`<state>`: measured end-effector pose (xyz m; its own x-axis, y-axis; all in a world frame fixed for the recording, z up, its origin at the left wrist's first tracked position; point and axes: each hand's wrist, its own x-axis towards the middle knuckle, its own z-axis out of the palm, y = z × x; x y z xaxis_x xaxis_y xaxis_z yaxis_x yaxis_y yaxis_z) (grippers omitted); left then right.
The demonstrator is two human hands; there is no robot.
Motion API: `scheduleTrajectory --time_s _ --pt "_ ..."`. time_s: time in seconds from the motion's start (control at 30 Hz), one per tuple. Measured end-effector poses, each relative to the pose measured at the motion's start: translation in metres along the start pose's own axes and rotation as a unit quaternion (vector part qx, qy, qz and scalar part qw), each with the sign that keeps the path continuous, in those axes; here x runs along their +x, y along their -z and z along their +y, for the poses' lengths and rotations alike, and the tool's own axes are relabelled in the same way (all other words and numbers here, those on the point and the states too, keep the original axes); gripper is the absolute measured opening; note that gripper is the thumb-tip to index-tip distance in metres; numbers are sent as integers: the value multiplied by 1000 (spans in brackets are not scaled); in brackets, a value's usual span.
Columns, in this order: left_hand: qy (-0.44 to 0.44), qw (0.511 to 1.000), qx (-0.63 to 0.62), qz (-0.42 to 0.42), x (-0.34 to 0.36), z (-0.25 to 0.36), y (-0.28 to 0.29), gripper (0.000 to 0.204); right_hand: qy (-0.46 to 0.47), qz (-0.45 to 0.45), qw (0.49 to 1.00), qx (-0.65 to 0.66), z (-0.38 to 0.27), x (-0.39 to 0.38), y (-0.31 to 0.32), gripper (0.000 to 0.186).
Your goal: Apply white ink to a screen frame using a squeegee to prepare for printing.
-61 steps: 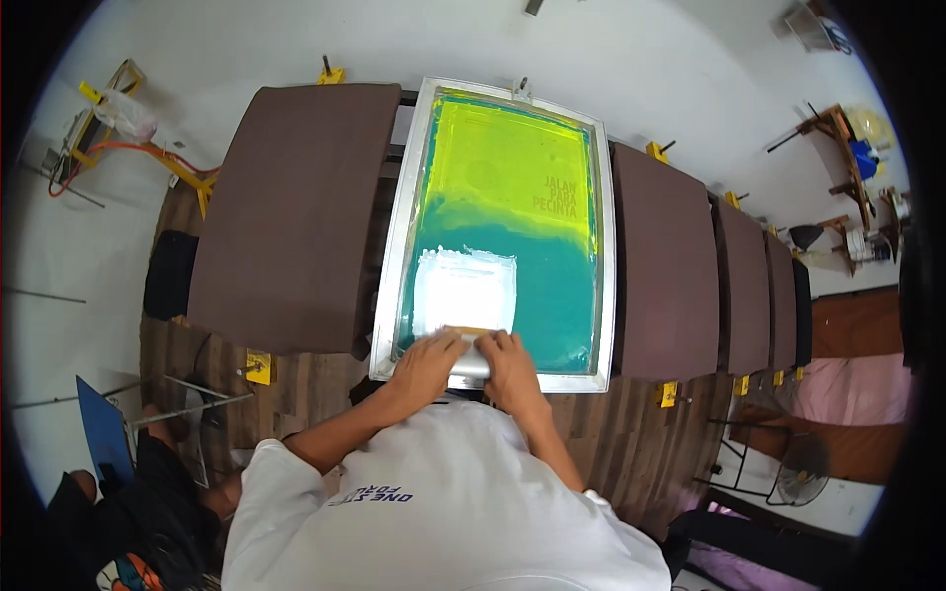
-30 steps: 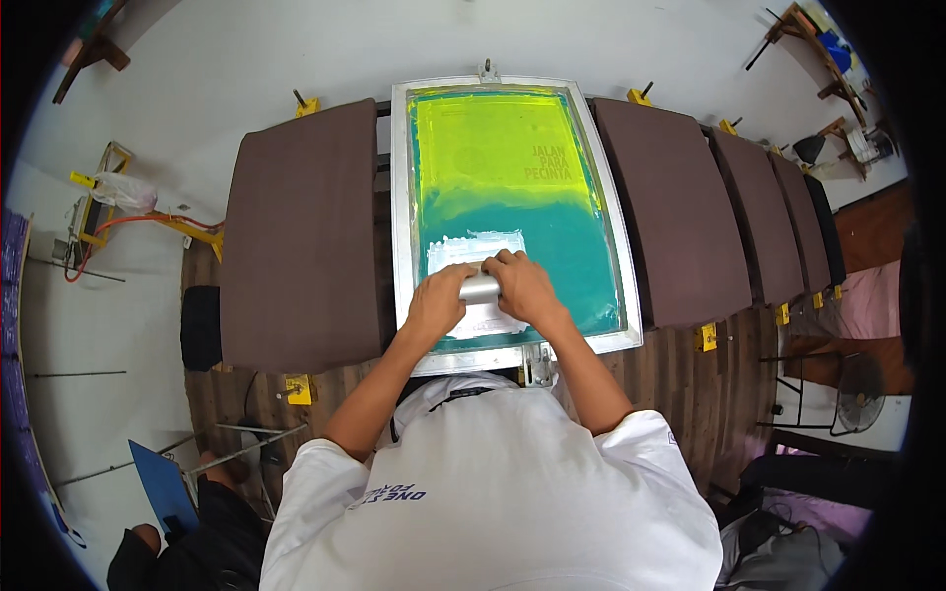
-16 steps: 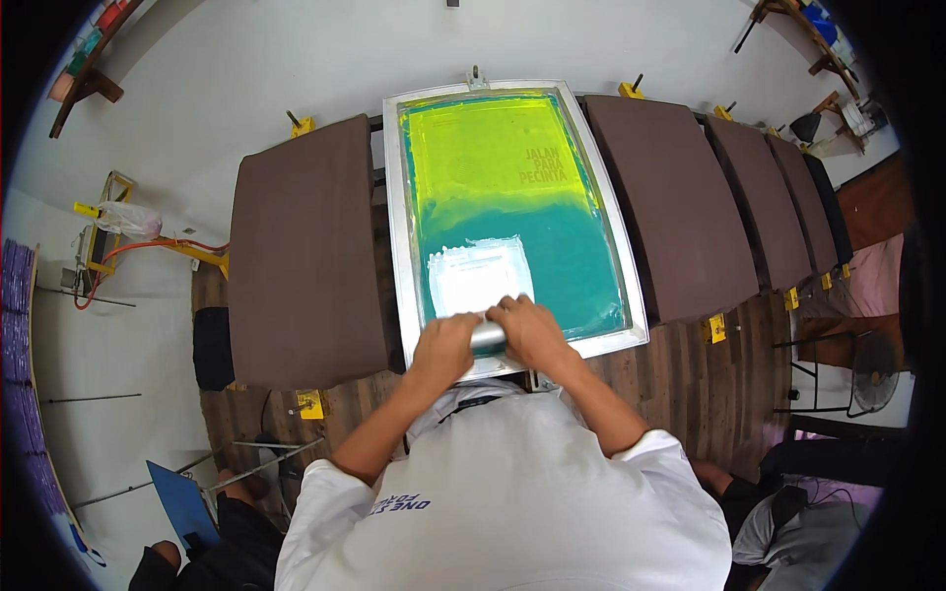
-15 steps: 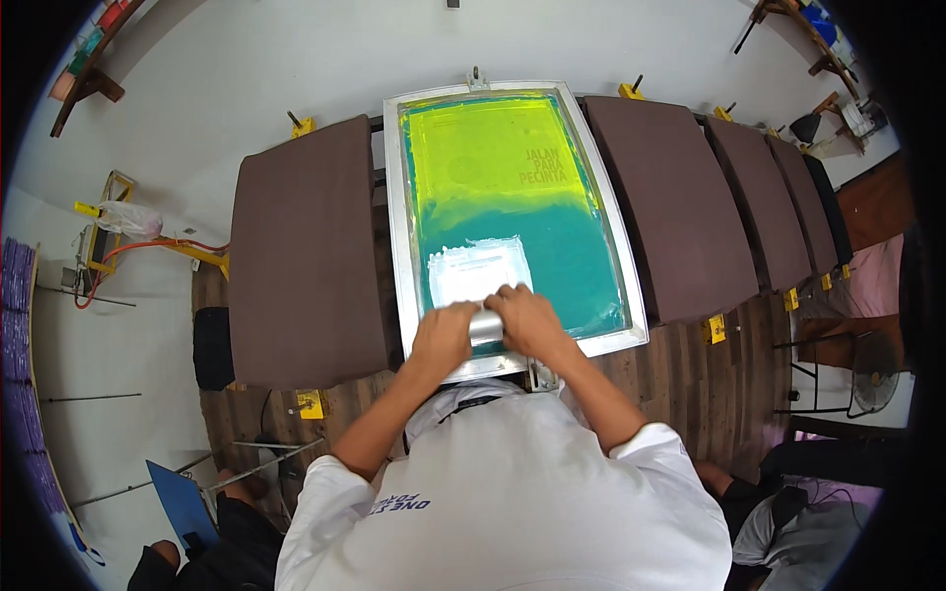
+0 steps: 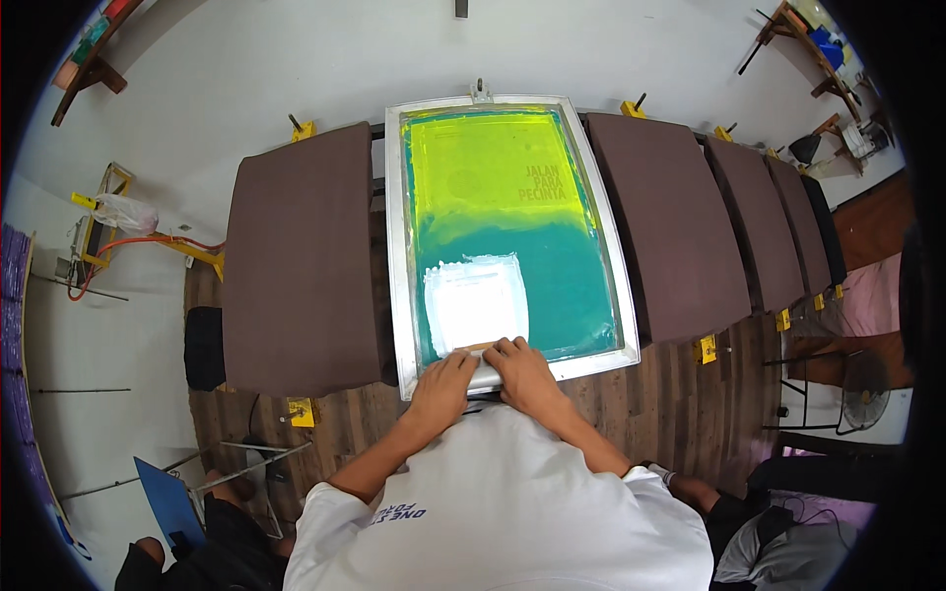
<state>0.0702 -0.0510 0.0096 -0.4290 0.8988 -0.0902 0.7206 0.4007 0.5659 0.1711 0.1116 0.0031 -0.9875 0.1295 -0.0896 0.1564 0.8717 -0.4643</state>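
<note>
My left hand (image 5: 440, 391) and my right hand (image 5: 524, 379) are both closed on a metal-handled squeegee (image 5: 485, 368) at the near edge of a screen frame (image 5: 619, 295). The squeegee lies just below a square patch of white ink (image 5: 476, 298) on the screen's teal surface (image 5: 567, 276). The far half of the screen is coated bright yellow-green (image 5: 483, 148), with faint lettering showing through. The blade is mostly hidden by my fingers and the handle.
Padded brown platens flank the screen, one left (image 5: 301, 256) and several right (image 5: 670, 227), with yellow clamps (image 5: 302, 412). A fan (image 5: 865, 394) stands at right, a blue board (image 5: 168, 497) at lower left. Other people's legs (image 5: 148, 557) show in both lower corners.
Both hands and the squeegee have moved back toward me, from over the white ink a second ago to the near edge of the frame, uncovering the white patch.
</note>
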Motion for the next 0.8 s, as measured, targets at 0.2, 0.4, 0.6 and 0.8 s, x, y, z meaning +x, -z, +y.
scheduleTrajectory --time_s 0.2,0.4,0.6,0.8 --pt "-33 990 -43 130 57 -37 11 51 -6 27 999 -29 12 68 27 43" --pt "-41 992 6 117 48 -40 -16 50 26 82 996 -4 26 53 -4 46" --pt "-29 998 1 55 -1 -15 -15 54 11 45 999 21 0 1 -9 43" --pt "-61 987 -71 130 46 -28 24 48 0 33 999 -13 -1 54 28 42"
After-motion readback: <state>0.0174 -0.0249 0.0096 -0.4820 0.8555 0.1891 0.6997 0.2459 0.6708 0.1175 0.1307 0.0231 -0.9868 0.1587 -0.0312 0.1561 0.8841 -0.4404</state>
